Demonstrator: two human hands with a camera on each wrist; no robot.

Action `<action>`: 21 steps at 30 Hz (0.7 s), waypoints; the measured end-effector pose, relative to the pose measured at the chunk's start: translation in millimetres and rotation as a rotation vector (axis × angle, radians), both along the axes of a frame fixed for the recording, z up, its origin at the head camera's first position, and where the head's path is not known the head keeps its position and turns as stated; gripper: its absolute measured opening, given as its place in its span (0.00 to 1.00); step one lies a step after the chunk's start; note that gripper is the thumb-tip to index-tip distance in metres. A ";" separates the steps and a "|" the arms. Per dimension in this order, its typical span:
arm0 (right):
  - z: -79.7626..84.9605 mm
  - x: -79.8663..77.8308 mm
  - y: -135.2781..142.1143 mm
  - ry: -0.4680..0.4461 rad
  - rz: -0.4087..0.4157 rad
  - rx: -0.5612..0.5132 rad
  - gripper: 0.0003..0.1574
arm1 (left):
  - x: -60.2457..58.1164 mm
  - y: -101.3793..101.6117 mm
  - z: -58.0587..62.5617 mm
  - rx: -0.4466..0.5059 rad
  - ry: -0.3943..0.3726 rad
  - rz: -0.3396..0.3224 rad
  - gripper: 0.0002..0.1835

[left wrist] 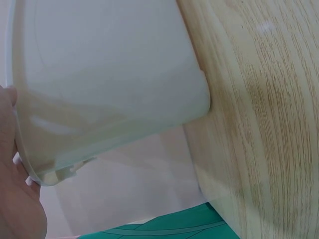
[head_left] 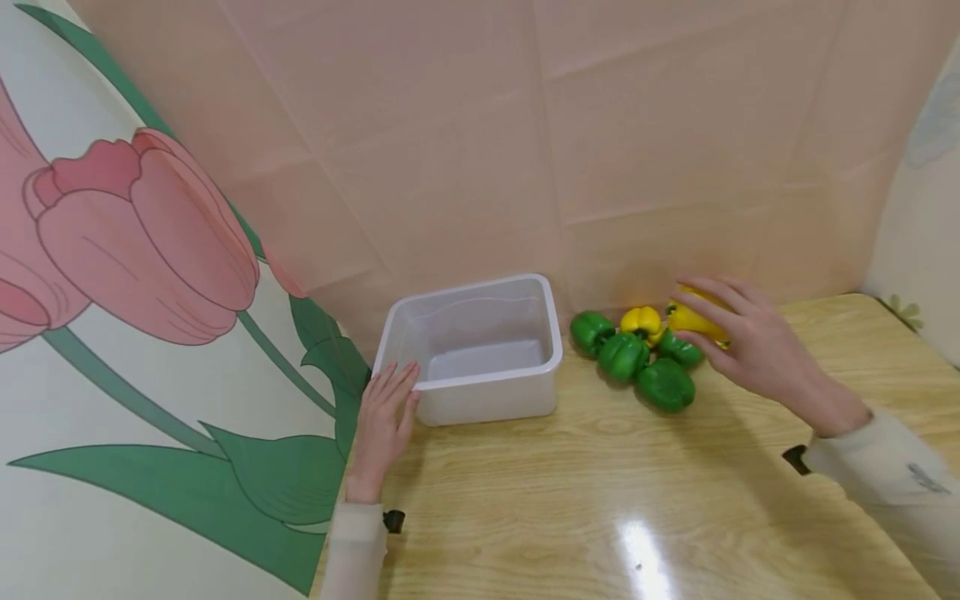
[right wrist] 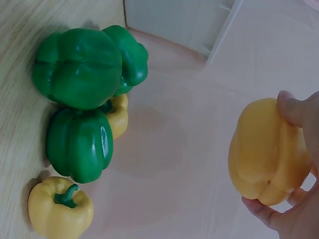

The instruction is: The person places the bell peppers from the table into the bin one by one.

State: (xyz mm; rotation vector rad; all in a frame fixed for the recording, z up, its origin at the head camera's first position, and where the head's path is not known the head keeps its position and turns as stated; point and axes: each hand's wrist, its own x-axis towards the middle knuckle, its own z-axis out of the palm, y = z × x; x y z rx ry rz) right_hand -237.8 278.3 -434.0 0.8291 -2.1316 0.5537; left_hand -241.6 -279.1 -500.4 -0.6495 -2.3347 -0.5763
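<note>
My right hand [head_left: 750, 342] holds a yellow bell pepper [right wrist: 269, 152] between thumb and fingers, raised over the group of peppers. On the table below are several green bell peppers [head_left: 666, 385] and a yellow bell pepper [head_left: 641, 323] among them. Another yellow bell pepper [right wrist: 61, 206] with a green stem shows in the right wrist view; in the head view the right hand hides it. My left hand [head_left: 384, 421] grips the front left corner of a white plastic bin [head_left: 487, 404], fingers over the rim and thumb on the outside. No peppers show inside the bin.
The bin stands left of the peppers on a wood-grain table [head_left: 525, 500]. A pinkish sheet [head_left: 600, 167] hangs behind them. At the left is a wall painted with tulips [head_left: 150, 242]. The table's right corner meets a pale wall [head_left: 922, 250].
</note>
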 end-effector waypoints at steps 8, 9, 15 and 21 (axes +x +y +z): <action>4.5 -3.7 -7.9 0.018 0.010 -0.003 0.40 | -0.3 -1.4 -1.7 0.000 -0.009 -0.001 0.23; 5.2 -3.9 -8.7 0.017 0.010 -0.001 0.40 | -0.3 -1.2 -1.3 -0.001 -0.007 -0.001 0.23; 8.6 -6.2 -13.5 0.030 0.016 -0.010 0.40 | -0.6 1.0 1.4 -0.007 0.009 0.004 0.24; 11.0 -8.5 -18.1 0.040 0.028 -0.011 0.39 | 0.5 1.4 1.4 -0.010 0.006 0.017 0.24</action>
